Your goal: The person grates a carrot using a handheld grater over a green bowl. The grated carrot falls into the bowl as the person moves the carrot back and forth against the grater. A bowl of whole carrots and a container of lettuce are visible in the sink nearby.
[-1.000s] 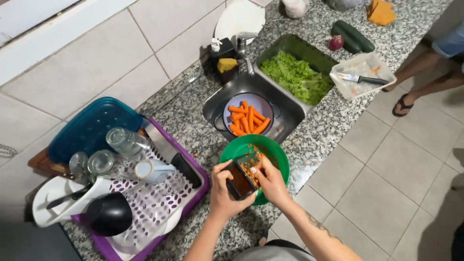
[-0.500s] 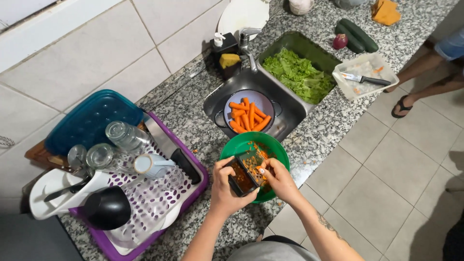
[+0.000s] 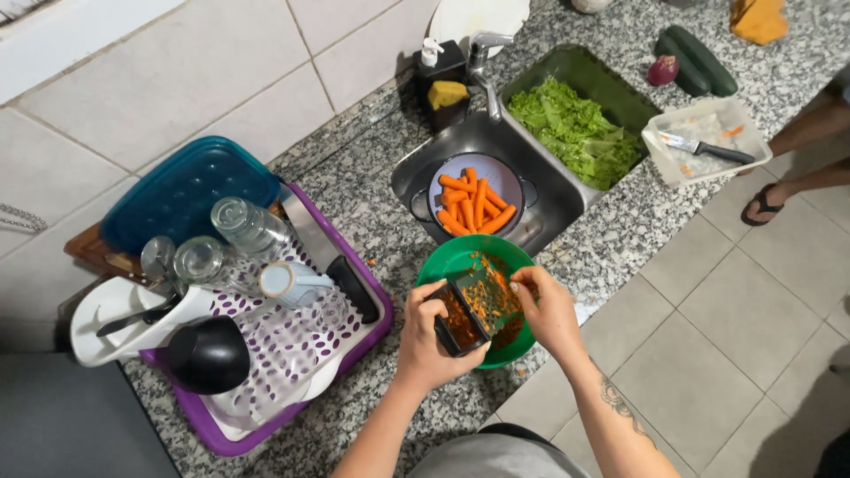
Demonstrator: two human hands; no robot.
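Left hand [image 3: 425, 341] clasps dark flat grater [image 3: 465, 310] tilted over round green plastic bowl [image 3: 460, 257]; right hand [image 3: 549, 305] pinches carrot stub against it. Speckled granite surface [image 3: 620, 221].

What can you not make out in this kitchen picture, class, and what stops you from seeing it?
- Grater, head view: the left hand covers its lower end.
- Carrot piece being grated: hidden by the right hand.
- Green bowl: contents half covered by grater and hands.
- Another person, right edge: only legs and a sandal show.
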